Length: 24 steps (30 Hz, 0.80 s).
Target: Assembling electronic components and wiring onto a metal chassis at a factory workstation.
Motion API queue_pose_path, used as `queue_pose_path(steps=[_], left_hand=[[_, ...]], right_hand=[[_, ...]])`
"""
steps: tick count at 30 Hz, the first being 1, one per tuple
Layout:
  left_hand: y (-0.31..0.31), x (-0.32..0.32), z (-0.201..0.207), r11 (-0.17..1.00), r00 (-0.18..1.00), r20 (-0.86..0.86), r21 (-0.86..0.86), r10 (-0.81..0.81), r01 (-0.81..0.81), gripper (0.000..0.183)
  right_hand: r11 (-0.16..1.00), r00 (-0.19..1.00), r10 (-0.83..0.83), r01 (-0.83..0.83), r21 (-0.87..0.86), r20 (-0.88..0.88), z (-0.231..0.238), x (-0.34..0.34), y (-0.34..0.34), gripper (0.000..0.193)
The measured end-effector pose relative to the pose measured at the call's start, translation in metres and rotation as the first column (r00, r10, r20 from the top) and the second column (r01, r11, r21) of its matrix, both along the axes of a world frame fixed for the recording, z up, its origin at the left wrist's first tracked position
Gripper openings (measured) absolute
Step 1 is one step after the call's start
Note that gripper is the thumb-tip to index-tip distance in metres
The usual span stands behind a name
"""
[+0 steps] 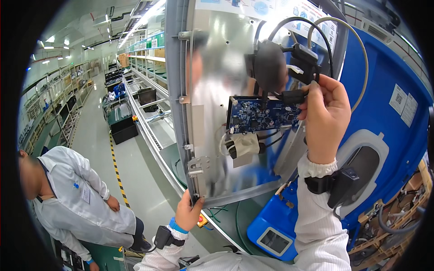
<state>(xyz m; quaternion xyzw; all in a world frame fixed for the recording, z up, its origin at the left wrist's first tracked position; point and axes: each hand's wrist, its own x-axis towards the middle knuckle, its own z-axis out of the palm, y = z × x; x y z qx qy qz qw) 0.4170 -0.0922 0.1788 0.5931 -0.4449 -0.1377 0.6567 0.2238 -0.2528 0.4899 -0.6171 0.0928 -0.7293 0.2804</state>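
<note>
At frame centre, a metal panel (212, 67) is gripped at its lower edge by the left hand (188, 213), while a black plug (293, 96) is pinched in the closed right hand (324, 118) at the right edge of the blue board (262, 114) mounted on it. Open floor (135, 171) is seen at lower left beside a seated person (77, 203); a blue housing (389, 90) crowds the right.

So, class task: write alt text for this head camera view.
A right hand grips a black plug at a blue circuit board on a metal panel; the left hand steadies its bottom corner. A seated person is nearby.
</note>
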Motion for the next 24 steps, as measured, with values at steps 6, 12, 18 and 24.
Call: queue_pose_path(steps=[6,12,18,24], left_hand=[[0.006,-0.003,0.011,0.996,0.984,0.166,0.051,0.063,-0.073,0.031],[0.013,0.0,0.016,0.994,0.971,0.236,0.093,0.039,-0.063,0.035],[0.023,0.001,0.016,0.987,0.958,0.288,0.153,0.011,-0.058,0.039],[0.033,-0.006,0.024,0.988,0.983,0.18,0.157,-0.022,-0.007,0.015]], right_hand=[[0.992,0.979,-0.114,0.123,0.043,-0.167,0.001,0.001,-0.004,0.016],[0.972,0.94,-0.213,0.231,0.038,-0.266,0.005,0.001,0.001,0.017],[0.882,0.839,-0.47,0.435,-0.179,-0.274,0.004,0.004,-0.017,0.018],[0.709,0.696,-0.689,0.589,-0.387,-0.203,0.005,0.014,-0.015,0.022]])
